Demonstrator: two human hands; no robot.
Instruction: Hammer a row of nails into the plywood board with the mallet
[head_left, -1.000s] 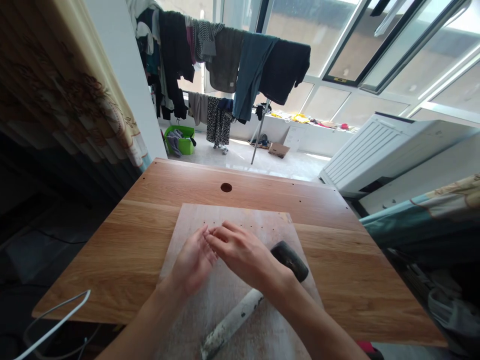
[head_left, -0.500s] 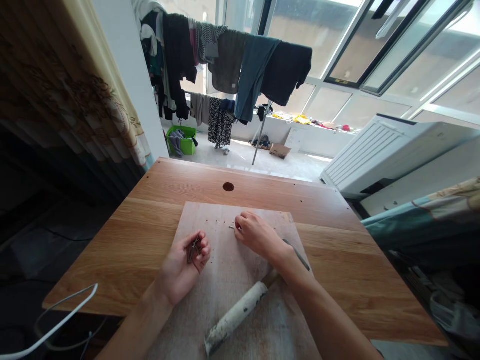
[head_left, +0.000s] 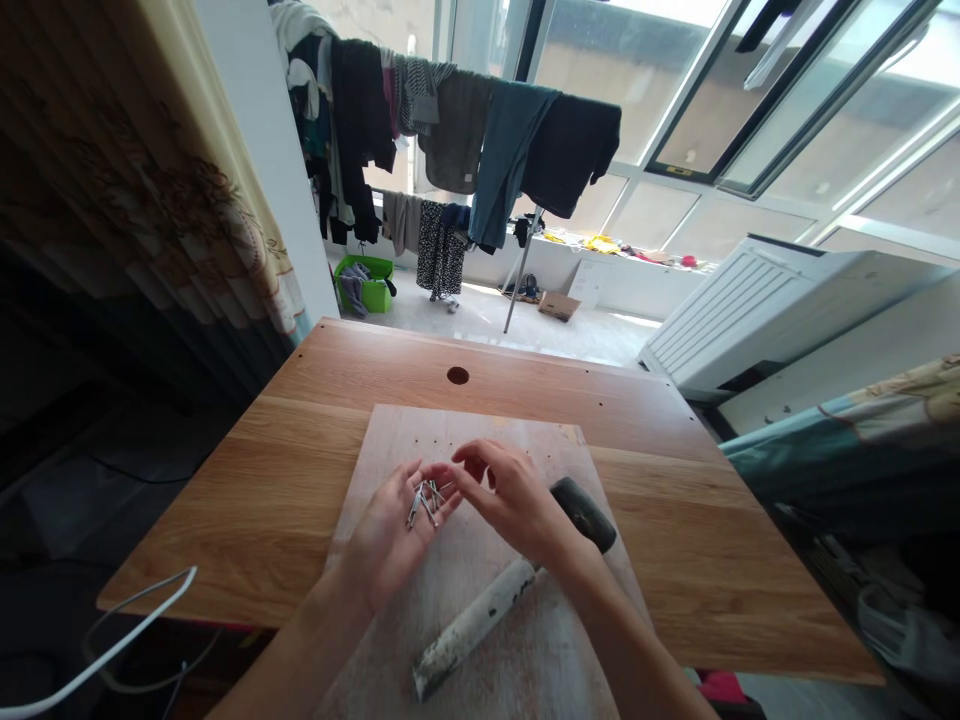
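Observation:
My left hand (head_left: 397, 530) is cupped palm up, with several thin shiny nails (head_left: 424, 503) lying across the palm and fingers. Close against its fingertips is my right hand (head_left: 510, 490), thumb and fingers curled in. A nail seems to stick out from the right fingertips toward the left palm, though the fingers partly hide it. Both hands are above a pale wooden board (head_left: 397, 430) with small dark holes near its far edge. Under the right wrist lies a hammer (head_left: 476, 625) with a black head and a worn, whitish handle; the forearm covers its middle.
The board rests on a brown wooden desk (head_left: 262, 500) with a round cable hole (head_left: 457, 375). A white cable (head_left: 135, 645) curves at the lower left. Beyond the desk are hanging clothes (head_left: 450, 130), a green basket (head_left: 375, 290) and windows. Curtains flank both sides.
My right hand has moved slightly left and nearer to me, to the left hand. My left hand has moved right and opened wider, showing the nails. More of the hammer's head shows.

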